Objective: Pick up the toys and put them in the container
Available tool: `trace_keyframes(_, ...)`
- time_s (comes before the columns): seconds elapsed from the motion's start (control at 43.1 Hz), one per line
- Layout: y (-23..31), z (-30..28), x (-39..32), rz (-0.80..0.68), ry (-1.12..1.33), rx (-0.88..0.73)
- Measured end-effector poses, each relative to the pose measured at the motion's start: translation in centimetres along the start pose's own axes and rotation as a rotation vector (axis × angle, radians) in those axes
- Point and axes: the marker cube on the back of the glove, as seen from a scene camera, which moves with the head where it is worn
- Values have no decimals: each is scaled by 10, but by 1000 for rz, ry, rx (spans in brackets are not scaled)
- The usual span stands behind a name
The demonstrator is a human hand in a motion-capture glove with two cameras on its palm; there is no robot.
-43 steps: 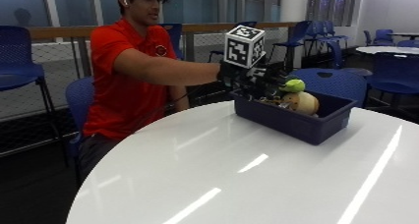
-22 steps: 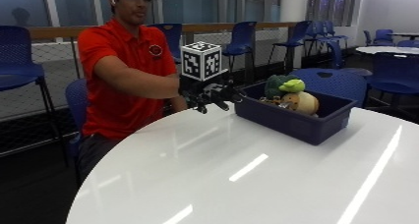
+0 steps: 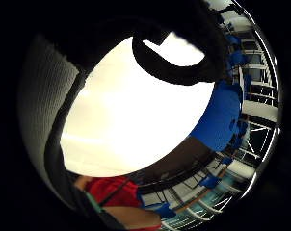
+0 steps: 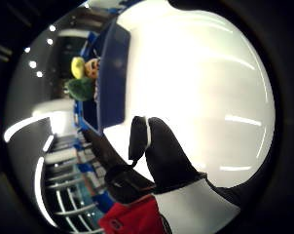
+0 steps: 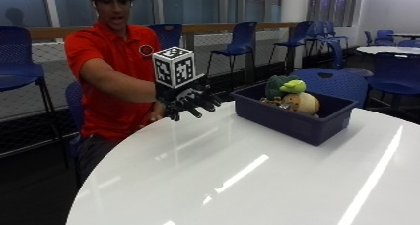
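Hand: the black-gloved right hand (image 5: 192,102) has drawn back from the bin toward the table's near edge, fingers loosely curled, empty.
Toys: green and tan plush toys (image 5: 289,93) inside the dark blue rectangular plastic container (image 5: 289,120).
Container: unmoved on the glossy white round table (image 5: 262,175).

My desk (image 5: 249,175) is glossy white, smooth enough to throw back long streaks of ceiling light. At two o'clock from my grip (image 5: 190,102), gloved in matt black fabric, the container (image 5: 289,120) looks like smooth dark-blue plastic. The toys (image 5: 292,94) in it look like soft, fuzzy cloth.
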Motion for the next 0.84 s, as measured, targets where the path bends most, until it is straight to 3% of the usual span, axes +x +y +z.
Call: trace_keyframes(0.836,39,-6,6,22,109,72)
